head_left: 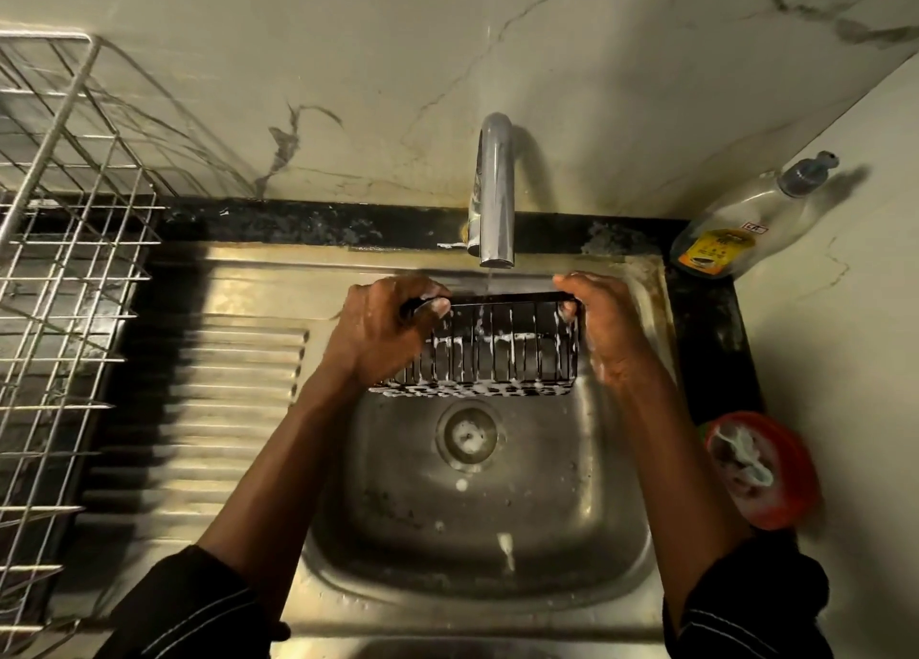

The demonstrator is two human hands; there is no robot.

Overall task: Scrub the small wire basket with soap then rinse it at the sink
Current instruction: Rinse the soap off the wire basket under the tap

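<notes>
A small black wire basket [490, 347], streaked with white soap foam, hangs over the steel sink bowl [547, 549] under the tap [492, 186]. A thin stream of water falls from the spout onto its far rim. My left hand [383, 332] grips the basket's left end, fingers curled round the top rim. My right hand [604, 325] grips the right end the same way. Both hands are wet and soapy.
A soap bottle with a pump [741, 221] leans in the back right corner. A red dish holding a scrubber [761, 469] sits on the counter right of the bowl. A large wire dish rack [64, 280] stands left, beside the ribbed drainboard [224, 410].
</notes>
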